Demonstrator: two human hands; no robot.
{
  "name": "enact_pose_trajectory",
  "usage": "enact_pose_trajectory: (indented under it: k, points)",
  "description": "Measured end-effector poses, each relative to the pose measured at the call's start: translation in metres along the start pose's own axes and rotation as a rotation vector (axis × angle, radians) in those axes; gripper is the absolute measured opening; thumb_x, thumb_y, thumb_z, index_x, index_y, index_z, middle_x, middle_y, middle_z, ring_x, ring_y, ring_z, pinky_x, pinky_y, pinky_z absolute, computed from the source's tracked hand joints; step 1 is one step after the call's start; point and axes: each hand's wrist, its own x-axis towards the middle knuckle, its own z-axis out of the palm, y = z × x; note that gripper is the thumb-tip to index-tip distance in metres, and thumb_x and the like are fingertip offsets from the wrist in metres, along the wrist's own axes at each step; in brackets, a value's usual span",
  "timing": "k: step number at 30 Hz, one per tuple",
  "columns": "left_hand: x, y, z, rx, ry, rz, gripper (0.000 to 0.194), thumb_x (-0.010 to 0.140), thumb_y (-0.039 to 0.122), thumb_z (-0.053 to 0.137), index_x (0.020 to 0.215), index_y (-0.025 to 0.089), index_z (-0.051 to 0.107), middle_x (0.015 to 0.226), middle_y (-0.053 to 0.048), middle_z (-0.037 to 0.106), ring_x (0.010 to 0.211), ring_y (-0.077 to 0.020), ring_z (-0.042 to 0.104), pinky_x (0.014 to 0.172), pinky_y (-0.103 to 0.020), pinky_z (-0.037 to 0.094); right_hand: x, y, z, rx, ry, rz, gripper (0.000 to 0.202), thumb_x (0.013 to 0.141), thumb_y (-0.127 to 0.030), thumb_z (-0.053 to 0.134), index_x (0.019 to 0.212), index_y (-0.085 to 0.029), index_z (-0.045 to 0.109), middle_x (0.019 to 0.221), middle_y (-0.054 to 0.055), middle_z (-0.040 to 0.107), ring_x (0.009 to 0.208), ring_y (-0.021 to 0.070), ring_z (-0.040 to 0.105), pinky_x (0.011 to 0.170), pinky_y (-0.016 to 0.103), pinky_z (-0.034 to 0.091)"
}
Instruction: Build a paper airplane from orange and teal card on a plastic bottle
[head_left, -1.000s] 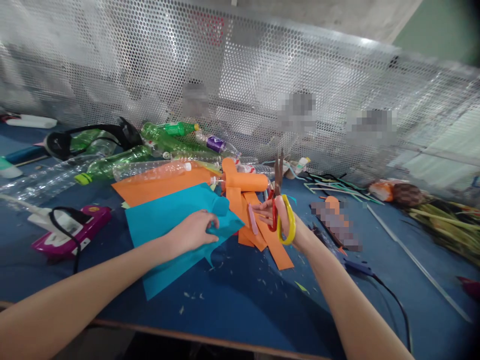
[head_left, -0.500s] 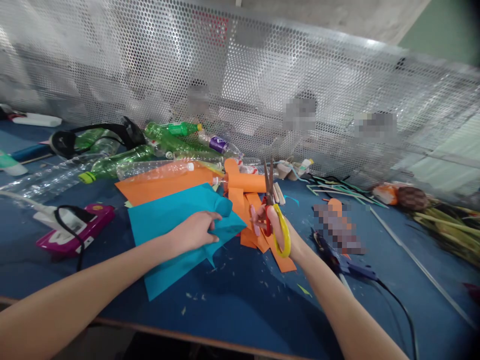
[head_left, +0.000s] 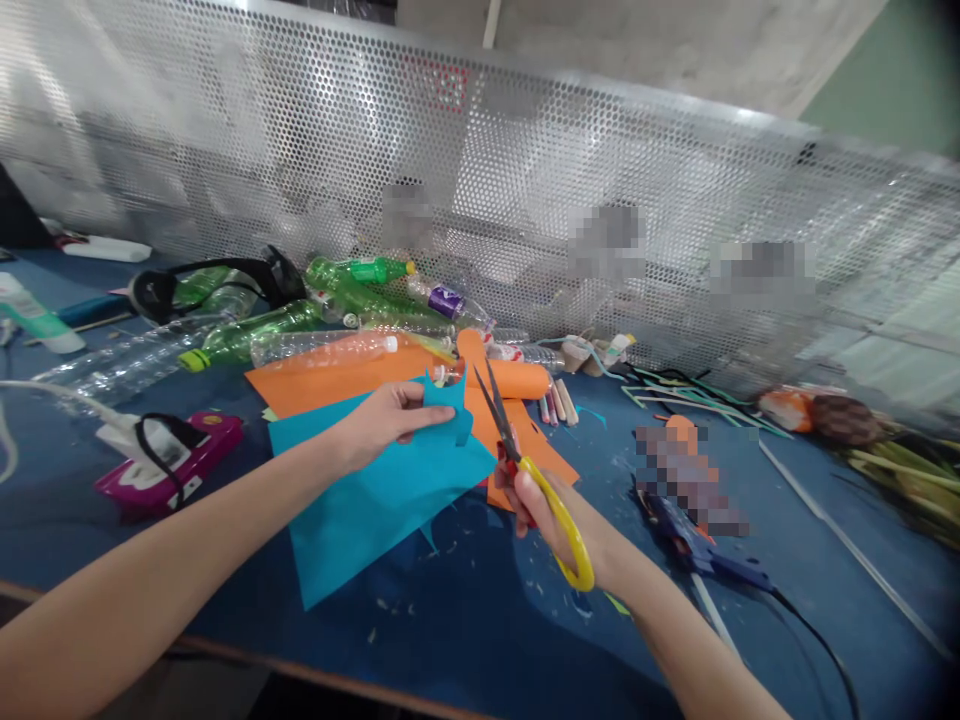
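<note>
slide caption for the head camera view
Left hand holds a small, cut blue paper piece; right hand grasps open metal scissors with yellow and red handles.

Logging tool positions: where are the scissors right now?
Head view, slightly right of centre: the scissors are in the right grip, just right of the blue paper, their blades pointing up and left.

Scissors (head_left: 512,446) yellow, red, grey; paper cutout (head_left: 446,392) blue.
</note>
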Motion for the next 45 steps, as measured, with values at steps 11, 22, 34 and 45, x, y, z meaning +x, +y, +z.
enact_pose_trajectory:
  k: [11,22,34,45]
  points:
    - [-0.006,0.002,0.007,-0.169,-0.103,0.075,0.014,0.071,0.028,0.069,0.071,0.014,0.065,0.074,-0.001,0.068,0.07,-0.0145,0.062,0.071,-0.03,0.05,-0.005,-0.022,0.0,-0.108,-0.081,-0.056,0.051,0.087,-0.063,0.018,0.075,-0.021,0.044,0.065,0.002,0.052,0.056,0.0149,0.051,0.054,0.028,0.04]
    - [-0.013,0.012,0.014,-0.129,-0.111,0.037,0.012,0.071,0.025,0.067,0.075,0.014,0.067,0.077,-0.003,0.069,0.073,-0.017,0.064,0.073,-0.033,0.05,-0.004,-0.021,0.005,-0.098,-0.081,-0.077,0.051,0.087,-0.063,0.017,0.074,-0.021,0.043,0.063,0.001,0.05,0.056,0.0156,0.05,0.056,0.03,0.042]
    - [-0.012,0.006,0.013,-0.158,-0.146,0.042,0.011,0.072,0.024,0.067,0.075,0.014,0.067,0.077,-0.003,0.069,0.073,-0.0163,0.064,0.072,-0.032,0.05,-0.003,-0.02,0.007,-0.093,-0.034,-0.092,0.05,0.087,-0.063,0.017,0.069,-0.023,0.04,0.06,0.0,0.05,0.055,0.0162,0.051,0.055,0.03,0.042]
    - [-0.011,0.006,0.013,-0.181,-0.148,0.033,0.008,0.071,0.022,0.067,0.072,0.015,0.067,0.074,-0.002,0.069,0.069,-0.0142,0.063,0.069,-0.029,0.051,-0.001,-0.005,0.012,-0.045,-0.083,-0.053,0.047,0.089,-0.059,0.023,0.066,-0.021,0.039,0.052,-0.003,0.046,0.046,0.0113,0.046,0.047,0.024,0.035]
